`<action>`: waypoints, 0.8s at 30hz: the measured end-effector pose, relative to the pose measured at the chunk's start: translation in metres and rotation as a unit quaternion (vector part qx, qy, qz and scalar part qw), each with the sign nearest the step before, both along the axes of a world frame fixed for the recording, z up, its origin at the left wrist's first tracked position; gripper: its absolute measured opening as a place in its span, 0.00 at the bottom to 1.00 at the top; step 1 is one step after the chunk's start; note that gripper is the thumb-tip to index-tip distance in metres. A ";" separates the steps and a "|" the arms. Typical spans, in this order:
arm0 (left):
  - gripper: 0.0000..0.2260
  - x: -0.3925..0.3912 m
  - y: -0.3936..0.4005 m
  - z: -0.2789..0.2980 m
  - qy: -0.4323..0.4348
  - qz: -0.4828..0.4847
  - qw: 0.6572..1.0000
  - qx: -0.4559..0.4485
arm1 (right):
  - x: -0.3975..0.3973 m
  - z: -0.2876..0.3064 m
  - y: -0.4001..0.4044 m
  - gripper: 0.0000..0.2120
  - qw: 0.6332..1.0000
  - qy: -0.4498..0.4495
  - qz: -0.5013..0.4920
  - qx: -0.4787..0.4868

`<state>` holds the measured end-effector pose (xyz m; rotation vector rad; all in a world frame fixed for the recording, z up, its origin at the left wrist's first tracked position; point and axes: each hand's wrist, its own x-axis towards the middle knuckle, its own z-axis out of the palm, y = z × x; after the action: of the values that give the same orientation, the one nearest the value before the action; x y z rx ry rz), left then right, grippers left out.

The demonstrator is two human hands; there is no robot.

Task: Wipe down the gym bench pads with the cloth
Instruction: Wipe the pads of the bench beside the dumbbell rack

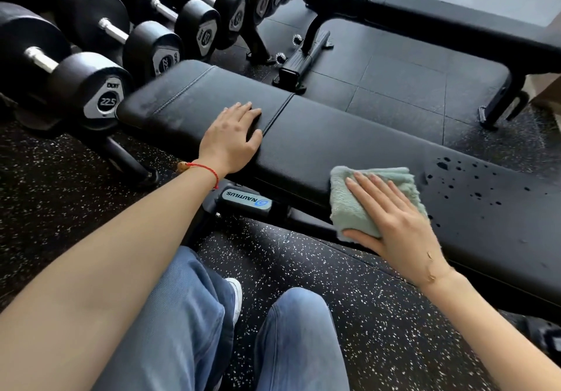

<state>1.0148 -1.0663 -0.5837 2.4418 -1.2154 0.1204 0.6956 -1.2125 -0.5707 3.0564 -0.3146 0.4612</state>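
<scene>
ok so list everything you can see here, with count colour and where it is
bench pads: two, black, end to end on the near bench; seat pad under the left hand, long pad under the cloth
cloth: one, pale green, folded, on the long pad's near edge
droplets: many, dark, on the long pad right of the cloth
Nautilus label: one, grey, on the frame below the pads
dumbbells: a row, black with silver handles, on a rack upper left; nearest marked 22.5
second bench: one, black, upper right
floor: black rubber, white speckles
legs: two, blue jeans, bottom centre
left hand: flat on the seat pad, red wrist string
right hand: presses the cloth
</scene>
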 end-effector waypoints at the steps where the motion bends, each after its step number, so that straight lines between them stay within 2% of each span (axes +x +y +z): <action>1: 0.27 -0.001 -0.001 0.001 0.000 0.003 1.000 -0.002 | 0.013 0.000 0.002 0.38 1.000 0.005 -0.008 0.001; 5: 0.27 -0.004 -0.001 0.003 0.002 0.001 1.000 -0.003 | 0.111 -0.009 0.036 0.39 0.999 0.032 0.023 0.022; 7: 0.27 -0.004 0.000 0.003 0.000 -0.009 1.000 0.001 | 0.131 -0.012 0.043 0.39 0.999 0.030 0.024 0.035; 12: 0.28 0.000 0.001 0.002 0.005 -0.017 1.000 0.007 | 0.049 -0.007 0.017 0.37 0.999 0.014 0.029 0.029; 16: 0.27 -0.001 -0.004 0.005 0.031 -0.012 0.999 0.027 | -0.008 0.007 -0.034 0.37 0.986 0.022 -0.071 0.151; 18: 0.23 -0.008 -0.011 0.008 0.048 -0.013 0.999 0.017 | 0.016 0.014 -0.059 0.39 0.973 0.012 -0.110 0.201; 21: 0.22 -0.029 -0.028 0.012 0.024 -0.058 0.998 0.005 | 0.088 0.011 -0.063 0.35 0.973 0.042 -0.147 0.174; 24: 0.24 -0.052 -0.040 0.014 0.010 -0.098 0.995 0.015 | 0.102 0.005 -0.033 0.29 0.981 0.043 -0.093 0.167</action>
<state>0.9632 -1.1060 -0.5700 2.3270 -1.4488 0.0224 0.7975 -1.2452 -0.5656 3.3075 -0.7379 0.2917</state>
